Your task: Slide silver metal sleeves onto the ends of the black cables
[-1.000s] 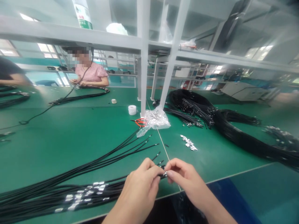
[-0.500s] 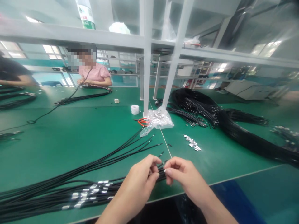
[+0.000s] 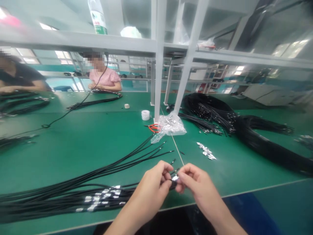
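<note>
My left hand [image 3: 156,186] is closed around a black cable near its end. A small silver metal sleeve [image 3: 175,178] sits between my two hands at that cable end, pinched by the thumb and fingers of my right hand [image 3: 197,182]. My fingers partly hide the join, so I cannot tell how far the sleeve is on. Under my left wrist runs a bundle of black cables [image 3: 56,204] with silver sleeves [image 3: 105,194] on several of them. More black cables [image 3: 122,158] fan out beyond my left hand. Loose silver sleeves [image 3: 206,150] lie in a small pile past my right hand.
A clear plastic bag [image 3: 171,124] of small metal parts lies by the rack post [image 3: 160,65], beside orange-handled pliers [image 3: 154,127] and a white tape roll [image 3: 145,115]. Large coils of black cable [image 3: 264,143] lie at right. Two people sit across the green table [image 3: 73,147].
The silver sleeve now shows plainly between my hands, where only a glint of it showed before. Both hands stay close together at the cable end. The view has shifted slightly left.
</note>
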{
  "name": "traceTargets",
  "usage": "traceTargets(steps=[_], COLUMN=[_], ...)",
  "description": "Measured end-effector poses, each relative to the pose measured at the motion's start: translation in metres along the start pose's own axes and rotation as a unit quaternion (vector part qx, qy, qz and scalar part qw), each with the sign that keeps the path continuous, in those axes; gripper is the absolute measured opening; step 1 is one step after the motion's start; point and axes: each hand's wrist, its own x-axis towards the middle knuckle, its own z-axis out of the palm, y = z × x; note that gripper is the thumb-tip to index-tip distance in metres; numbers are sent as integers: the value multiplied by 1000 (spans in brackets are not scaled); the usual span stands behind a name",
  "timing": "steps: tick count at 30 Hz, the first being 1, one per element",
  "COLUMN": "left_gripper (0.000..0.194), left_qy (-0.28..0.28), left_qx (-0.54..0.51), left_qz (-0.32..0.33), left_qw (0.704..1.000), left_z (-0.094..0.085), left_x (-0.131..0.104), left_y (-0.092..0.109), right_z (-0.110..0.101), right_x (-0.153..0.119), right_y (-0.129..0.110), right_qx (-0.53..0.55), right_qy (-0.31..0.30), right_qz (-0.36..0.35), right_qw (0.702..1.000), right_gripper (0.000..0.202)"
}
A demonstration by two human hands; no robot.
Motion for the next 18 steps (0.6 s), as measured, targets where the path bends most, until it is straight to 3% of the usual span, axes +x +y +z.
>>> traceTargets(steps=[4, 7, 10, 15, 18], left_gripper=[9, 7, 7, 13, 11], left_qy=[-22, -24, -16, -14, -2], left_qx=[97, 202, 263, 366, 427], left_qz=[26, 23, -26, -123, -166], left_qw=[995, 979, 964, 922, 889], left_z=[-1, -12, -34, -91, -109], left_x=[6, 7, -10, -56, -57], left_y=[8, 7, -5, -33, -41], right_z=[-6, -8, -10, -13, -17], right_x=[-6, -7, -3, 5, 7], right_y=[-2, 0, 3, 7, 8], right_qx=[-155, -189, -181, -166, -168], right_qy=[59, 96, 101, 62, 16], right_qz=[-37, -49, -35, -13, 2], right_qw=[985, 976, 978, 984, 986], right_gripper=[28, 30, 31, 29, 27])
